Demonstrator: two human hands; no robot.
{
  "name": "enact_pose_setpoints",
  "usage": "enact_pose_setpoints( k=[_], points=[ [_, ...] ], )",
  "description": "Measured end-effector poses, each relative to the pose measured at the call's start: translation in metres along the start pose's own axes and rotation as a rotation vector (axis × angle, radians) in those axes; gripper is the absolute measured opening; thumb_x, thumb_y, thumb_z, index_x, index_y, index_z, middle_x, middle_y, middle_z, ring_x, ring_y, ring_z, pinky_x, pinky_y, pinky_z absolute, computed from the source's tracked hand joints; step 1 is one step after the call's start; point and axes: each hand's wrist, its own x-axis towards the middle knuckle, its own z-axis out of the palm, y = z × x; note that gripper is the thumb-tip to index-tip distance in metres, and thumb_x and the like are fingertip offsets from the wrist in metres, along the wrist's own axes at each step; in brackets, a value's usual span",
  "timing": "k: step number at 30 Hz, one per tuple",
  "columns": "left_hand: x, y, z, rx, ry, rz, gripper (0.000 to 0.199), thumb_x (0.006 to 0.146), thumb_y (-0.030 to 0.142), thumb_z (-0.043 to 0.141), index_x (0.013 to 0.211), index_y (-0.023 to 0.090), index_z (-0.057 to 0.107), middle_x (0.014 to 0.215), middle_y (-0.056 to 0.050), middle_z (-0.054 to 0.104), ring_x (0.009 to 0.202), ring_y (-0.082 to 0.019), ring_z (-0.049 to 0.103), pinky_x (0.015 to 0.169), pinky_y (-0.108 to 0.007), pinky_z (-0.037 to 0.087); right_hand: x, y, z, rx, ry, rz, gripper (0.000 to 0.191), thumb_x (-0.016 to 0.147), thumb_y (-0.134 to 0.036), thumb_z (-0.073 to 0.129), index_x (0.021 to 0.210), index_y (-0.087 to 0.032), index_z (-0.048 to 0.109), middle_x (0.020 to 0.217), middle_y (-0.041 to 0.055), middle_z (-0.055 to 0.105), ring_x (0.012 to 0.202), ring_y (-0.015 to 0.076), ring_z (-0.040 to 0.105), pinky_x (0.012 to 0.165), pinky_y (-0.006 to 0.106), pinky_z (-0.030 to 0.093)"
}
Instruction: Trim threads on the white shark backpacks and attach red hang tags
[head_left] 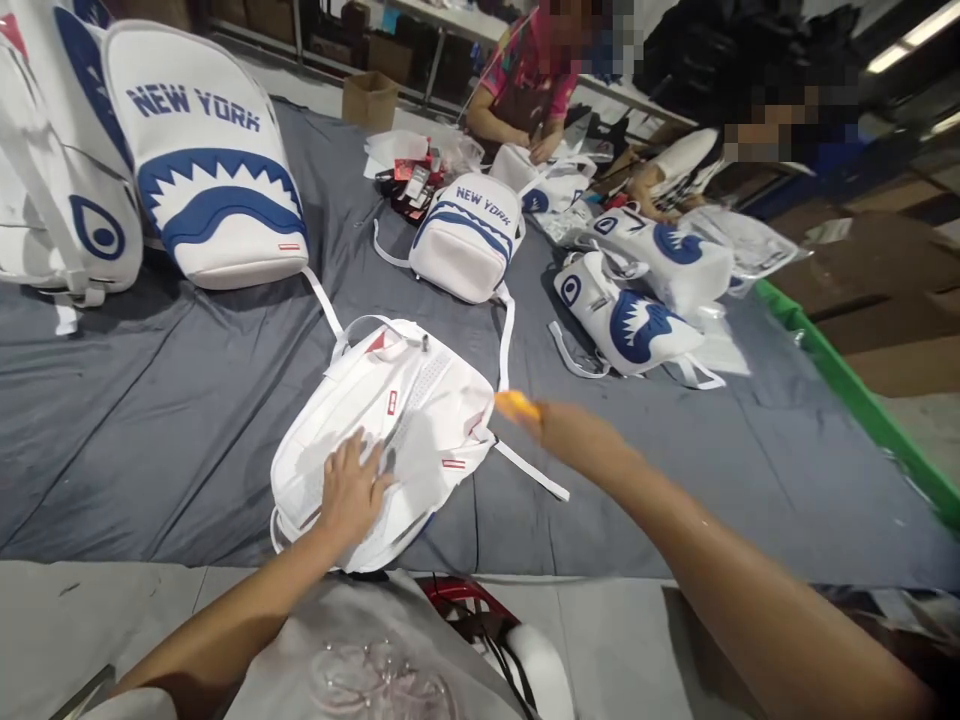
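A white backpack (442, 400) lies strap side up on the grey cloth in front of me, with small red labels on it. My left hand (352, 490) rests on its back panel, fingers spread. My right hand (570, 430) is closed on an orange tool (517, 406), held at the backpack's right edge near a white strap (532, 470). Motion blurs the tool, so its exact kind cannot be made out. Whether it touches the backpack is unclear.
Large white backpacks (225, 190) stand at the left. A smaller one (472, 240) sits beyond mine, and others (637, 310) lie to the right. Across the table a person (525, 100) handles another bag. A green edge (855, 390) runs along the right side.
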Motion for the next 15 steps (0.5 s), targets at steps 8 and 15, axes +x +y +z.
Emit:
enact_pose_setpoints(
  k=[8, 15],
  points=[
    [-0.006, 0.035, 0.031, -0.321, -0.253, -0.015, 0.053, 0.086, 0.029, 0.054, 0.137, 0.017, 0.051, 0.130, -0.020, 0.058, 0.113, -0.034, 0.054, 0.094, -0.047, 0.041, -0.040, 0.050, 0.019, 0.114, -0.194, 0.050, 0.049, 0.096, -0.053, 0.035, 0.105, -0.016, 0.066, 0.082, 0.0100, 0.069, 0.066, 0.0203, 0.062, 0.061, 0.029, 0.043],
    [0.035, 0.004, 0.021, -1.117, -0.625, -0.845, 0.058, 0.095, 0.052, 0.034, 0.120, 0.005, 0.057, 0.088, -0.019, 0.070, 0.054, -0.017, 0.053, 0.050, -0.028, 0.038, -0.062, 0.104, 0.056, 0.193, -0.073, -0.020, 0.048, 0.093, -0.054, 0.039, 0.094, -0.015, 0.067, 0.074, 0.0076, 0.067, 0.061, 0.0180, 0.060, 0.056, 0.026, 0.043]
  ],
)
